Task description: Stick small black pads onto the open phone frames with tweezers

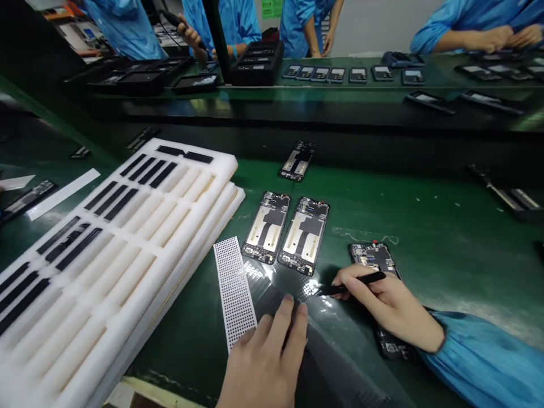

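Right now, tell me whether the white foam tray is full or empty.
Partly full: black strips fill some slots of the foam tray; most slots lie bare.

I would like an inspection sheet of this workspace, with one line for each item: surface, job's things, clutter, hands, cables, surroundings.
surface: green bench, glossy, with pale smears.
job's things: clear dotted film under the left hand; black tool in the right hand, tip at the film; phone frame partly under that hand.
clutter: two open frames side by side; white perforated strip; stacked white foam trays holding black strips; lone frame farther back.
grippers: left hand flat, fingertips on the film; right hand gripping the tool.
cables: nothing seen.
surroundings: people in blue sleeves at a far bench with small devices in a row.
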`<action>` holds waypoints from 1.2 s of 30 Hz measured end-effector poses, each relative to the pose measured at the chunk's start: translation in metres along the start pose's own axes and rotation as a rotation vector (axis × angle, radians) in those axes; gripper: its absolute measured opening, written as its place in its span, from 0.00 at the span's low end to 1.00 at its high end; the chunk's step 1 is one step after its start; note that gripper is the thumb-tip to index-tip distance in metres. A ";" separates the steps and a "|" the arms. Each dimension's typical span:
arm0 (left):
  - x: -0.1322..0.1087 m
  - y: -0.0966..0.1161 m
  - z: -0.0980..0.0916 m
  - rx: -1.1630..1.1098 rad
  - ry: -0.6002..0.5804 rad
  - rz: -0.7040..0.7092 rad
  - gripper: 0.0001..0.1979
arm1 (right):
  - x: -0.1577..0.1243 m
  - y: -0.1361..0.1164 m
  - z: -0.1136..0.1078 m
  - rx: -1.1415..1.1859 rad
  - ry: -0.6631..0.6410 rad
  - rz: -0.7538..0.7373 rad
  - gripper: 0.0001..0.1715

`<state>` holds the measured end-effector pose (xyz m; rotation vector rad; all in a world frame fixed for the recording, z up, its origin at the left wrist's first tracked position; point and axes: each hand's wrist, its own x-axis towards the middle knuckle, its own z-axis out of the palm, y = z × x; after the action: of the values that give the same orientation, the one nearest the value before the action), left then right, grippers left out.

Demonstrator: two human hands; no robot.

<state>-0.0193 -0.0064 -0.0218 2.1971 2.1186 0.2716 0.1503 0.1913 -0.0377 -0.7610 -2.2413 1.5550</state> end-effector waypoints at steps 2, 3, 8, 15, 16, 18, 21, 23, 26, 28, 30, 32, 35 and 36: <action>0.006 0.003 -0.001 0.178 -0.095 0.015 0.31 | 0.000 0.000 0.000 -0.049 -0.007 -0.084 0.16; 0.008 0.004 -0.002 0.230 -0.125 0.017 0.31 | 0.000 -0.001 0.000 -0.072 -0.009 -0.125 0.14; 0.004 0.004 -0.001 0.301 -0.129 0.045 0.29 | 0.001 -0.004 0.004 -0.113 -0.026 -0.227 0.11; 0.004 0.005 -0.002 0.297 -0.161 0.042 0.29 | 0.001 -0.004 0.006 -0.111 -0.043 -0.244 0.12; 0.004 0.004 -0.002 0.289 -0.160 0.045 0.29 | 0.001 -0.004 0.006 -0.115 -0.045 -0.247 0.11; 0.002 0.004 0.001 0.265 -0.153 0.046 0.29 | 0.001 -0.004 0.006 -0.123 -0.046 -0.257 0.11; -0.002 0.005 0.005 0.117 -0.092 -0.025 0.28 | 0.002 -0.004 0.007 -0.133 -0.038 -0.275 0.11; -0.004 0.008 0.004 -0.205 0.006 -0.229 0.23 | 0.002 -0.006 0.006 -0.105 -0.016 -0.255 0.13; -0.004 0.016 -0.004 -0.998 0.054 -0.629 0.21 | -0.002 -0.019 0.001 0.020 0.060 -0.158 0.14; -0.001 0.020 -0.011 -1.524 -0.008 -0.715 0.24 | -0.008 -0.033 -0.002 0.103 0.106 -0.134 0.15; 0.004 0.022 -0.016 -1.908 -0.071 -0.656 0.22 | -0.015 -0.046 -0.004 0.148 0.107 -0.172 0.15; 0.008 0.022 -0.018 -2.126 -0.123 -0.594 0.19 | -0.021 -0.055 -0.005 0.164 0.076 -0.220 0.15; 0.013 0.022 -0.020 -2.268 -0.179 -0.536 0.18 | -0.027 -0.060 -0.004 0.173 0.031 -0.246 0.13; 0.013 0.022 -0.021 -2.288 -0.194 -0.530 0.17 | -0.028 -0.060 -0.003 0.177 0.023 -0.248 0.13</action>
<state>-0.0012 0.0047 0.0034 0.2262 0.7287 1.3025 0.1595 0.1612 0.0202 -0.4316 -2.0566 1.5855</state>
